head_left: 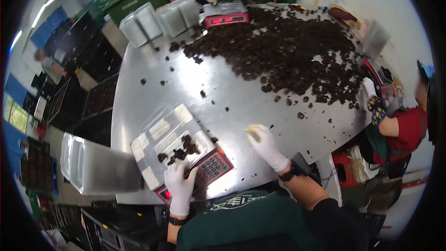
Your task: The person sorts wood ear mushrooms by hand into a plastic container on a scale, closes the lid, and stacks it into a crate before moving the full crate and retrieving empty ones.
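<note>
My left hand [180,183], in a white glove, is at the near edge of a clear plastic box [160,130] resting on a red-edged digital scale [211,169]. Its thumb and fingers close around a dark brown lumpy piece, partly hidden by the glove. Several similar dark pieces [189,144] lie in the box in front of the fingertips. To the right of the scale, my right hand [265,146] hovers above the metal table [232,130]. It is gloved too, with stained fingertips stretched out and nothing visible in it.
A broad heap of dark pieces [288,42] covers the table's far right. Stacked clear boxes [100,165] stand at left, more [160,18] at the far edge. One co-worker is behind a second scale [226,18]; another, in red, reaches to a third scale [381,81].
</note>
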Action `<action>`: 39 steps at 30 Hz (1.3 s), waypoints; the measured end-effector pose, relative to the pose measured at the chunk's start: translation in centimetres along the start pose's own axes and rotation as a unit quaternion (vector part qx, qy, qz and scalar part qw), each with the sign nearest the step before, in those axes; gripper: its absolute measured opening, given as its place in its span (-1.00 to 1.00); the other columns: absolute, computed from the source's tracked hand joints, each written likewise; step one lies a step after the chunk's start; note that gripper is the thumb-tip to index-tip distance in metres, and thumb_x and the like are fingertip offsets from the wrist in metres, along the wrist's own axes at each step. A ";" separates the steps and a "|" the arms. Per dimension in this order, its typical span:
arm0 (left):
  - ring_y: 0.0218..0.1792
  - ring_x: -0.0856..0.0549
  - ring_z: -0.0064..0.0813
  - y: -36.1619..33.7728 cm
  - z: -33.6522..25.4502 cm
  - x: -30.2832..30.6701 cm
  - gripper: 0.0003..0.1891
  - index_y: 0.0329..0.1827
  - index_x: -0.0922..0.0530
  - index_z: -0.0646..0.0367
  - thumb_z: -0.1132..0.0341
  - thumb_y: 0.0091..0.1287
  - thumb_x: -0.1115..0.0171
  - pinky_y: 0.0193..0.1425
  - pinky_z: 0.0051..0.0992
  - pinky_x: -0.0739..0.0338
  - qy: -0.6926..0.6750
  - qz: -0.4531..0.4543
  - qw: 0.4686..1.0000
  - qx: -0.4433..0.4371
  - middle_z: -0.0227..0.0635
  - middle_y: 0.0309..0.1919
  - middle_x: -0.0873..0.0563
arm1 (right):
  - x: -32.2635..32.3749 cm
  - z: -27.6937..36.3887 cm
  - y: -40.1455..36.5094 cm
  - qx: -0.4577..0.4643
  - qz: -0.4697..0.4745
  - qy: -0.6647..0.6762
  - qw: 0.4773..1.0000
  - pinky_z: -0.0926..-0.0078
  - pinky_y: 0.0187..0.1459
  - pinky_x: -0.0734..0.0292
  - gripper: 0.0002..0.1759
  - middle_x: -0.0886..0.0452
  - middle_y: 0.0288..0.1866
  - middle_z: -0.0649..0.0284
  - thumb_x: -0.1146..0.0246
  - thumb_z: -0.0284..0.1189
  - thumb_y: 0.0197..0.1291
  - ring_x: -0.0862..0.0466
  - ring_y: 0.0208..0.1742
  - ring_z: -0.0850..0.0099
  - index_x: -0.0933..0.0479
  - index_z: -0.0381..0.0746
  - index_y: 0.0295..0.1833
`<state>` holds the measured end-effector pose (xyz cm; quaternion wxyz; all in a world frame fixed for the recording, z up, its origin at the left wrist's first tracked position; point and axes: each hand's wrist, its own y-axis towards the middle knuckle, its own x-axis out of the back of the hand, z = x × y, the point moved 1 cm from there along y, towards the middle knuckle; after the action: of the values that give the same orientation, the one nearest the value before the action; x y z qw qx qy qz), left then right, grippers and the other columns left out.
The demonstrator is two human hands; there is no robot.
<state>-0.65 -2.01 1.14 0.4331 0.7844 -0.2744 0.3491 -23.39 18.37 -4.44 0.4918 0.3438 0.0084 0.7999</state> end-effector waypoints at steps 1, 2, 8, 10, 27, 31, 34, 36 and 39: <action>-0.17 -0.65 -0.17 0.0 -0.3 0.2 -0.67 -0.23 -0.65 0.11 0.35 -0.06 -0.59 -0.03 -0.29 -0.50 0.004 -0.026 1.000 -0.005 -0.28 -0.27 -0.67 | 1.4 -3.1 -1.9 -0.026 -0.043 -0.057 0.997 0.25 0.20 -0.50 -0.77 -0.67 0.02 0.10 -0.34 -0.48 0.15 -0.62 0.12 0.12 -0.67 -0.24 -0.06; -0.09 -0.63 -0.14 -0.6 0.1 0.3 -0.64 -0.15 -0.66 0.13 0.37 -0.04 -0.57 0.05 -0.26 -0.49 0.001 -0.041 0.999 0.009 -0.22 -0.18 -0.66 | 3.1 -5.2 -3.8 -0.050 -0.063 -0.083 0.993 0.22 0.19 -0.51 -0.78 -0.66 0.01 0.10 -0.33 -0.49 0.13 -0.61 0.10 0.10 -0.67 -0.24 -0.07; 0.46 -0.30 0.13 1.0 0.8 1.0 -0.27 0.49 -0.35 0.19 0.22 0.24 -0.35 0.57 0.03 -0.05 0.085 0.060 0.992 0.071 0.09 0.43 -0.36 | 8.6 -9.6 -9.8 -0.084 -0.070 -0.164 0.980 0.17 0.15 -0.52 -0.79 -0.63 0.03 0.12 -0.30 -0.51 0.10 -0.58 0.07 0.08 -0.66 -0.21 -0.11; 0.47 -0.31 0.08 0.8 1.6 0.4 -0.28 0.49 -0.33 0.19 0.18 0.27 -0.33 0.60 0.10 0.05 0.107 0.129 0.982 0.086 0.08 0.42 -0.37 | 9.2 -9.9 -9.7 -0.057 -0.049 -0.156 0.985 0.15 0.13 -0.52 -0.79 -0.63 0.04 0.12 -0.30 -0.50 0.10 -0.58 0.07 0.06 -0.66 -0.20 -0.11; 0.38 -0.40 0.15 -1.6 -15.4 -17.0 -0.39 0.38 -0.42 0.27 0.38 0.22 -0.32 0.48 -0.01 -0.28 -0.122 0.273 0.948 -0.108 0.11 0.34 -0.45 | 19.9 -23.4 5.2 -0.128 -0.136 -0.212 0.959 0.03 0.42 -0.34 -0.21 -0.35 0.48 0.06 -0.46 -0.29 0.01 -0.36 0.45 0.01 -0.41 -0.05 0.43; 0.47 -0.29 0.15 -2.7 -16.5 -19.8 -0.37 0.41 -0.39 0.24 0.26 0.27 -0.30 0.54 0.15 -0.08 -0.060 0.274 0.953 -0.115 0.10 0.41 -0.39 | 19.6 -25.1 12.8 -0.110 -0.077 -0.255 0.958 -0.03 0.40 -0.36 -0.06 -0.26 0.56 0.05 -0.52 -0.17 -0.06 -0.31 0.50 -0.03 -0.33 0.02 0.50; 0.47 -0.29 0.14 -3.6 -16.4 -20.7 -0.38 0.40 -0.42 0.22 0.20 0.27 -0.28 0.53 0.20 -0.07 -0.028 0.291 0.950 -0.106 0.08 0.42 -0.39 | 19.3 -26.7 18.0 -0.152 -0.050 -0.273 0.949 -0.23 0.40 -0.29 0.09 -0.10 0.64 0.05 -0.55 -0.07 -0.13 -0.17 0.58 -0.06 -0.20 0.16 0.58; 0.47 -0.30 0.13 -3.5 -16.5 -20.8 -0.39 0.38 -0.44 0.21 0.20 0.26 -0.29 0.52 0.20 -0.08 -0.035 0.288 0.952 -0.097 0.08 0.41 -0.40 | 19.1 -27.0 21.2 -0.197 -0.037 -0.250 0.947 -0.36 0.41 -0.21 0.16 0.05 0.69 0.05 -0.55 -0.02 -0.13 -0.06 0.63 -0.08 -0.10 0.26 0.62; 0.46 -0.33 0.11 -3.7 -16.2 -21.1 -0.39 0.36 -0.48 0.15 0.18 0.22 -0.31 0.50 0.19 -0.13 -0.033 0.281 0.955 -0.085 0.04 0.39 -0.44 | 17.3 -27.2 23.4 -0.201 -0.002 -0.216 0.955 -0.37 0.38 -0.26 0.09 0.09 0.70 0.04 -0.51 0.07 -0.09 -0.05 0.63 -0.11 -0.15 0.32 0.59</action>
<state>-15.73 16.60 -11.05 0.3737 0.6471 -0.5263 0.4058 -61.75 28.87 -7.60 0.5421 0.4023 -0.2584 0.6910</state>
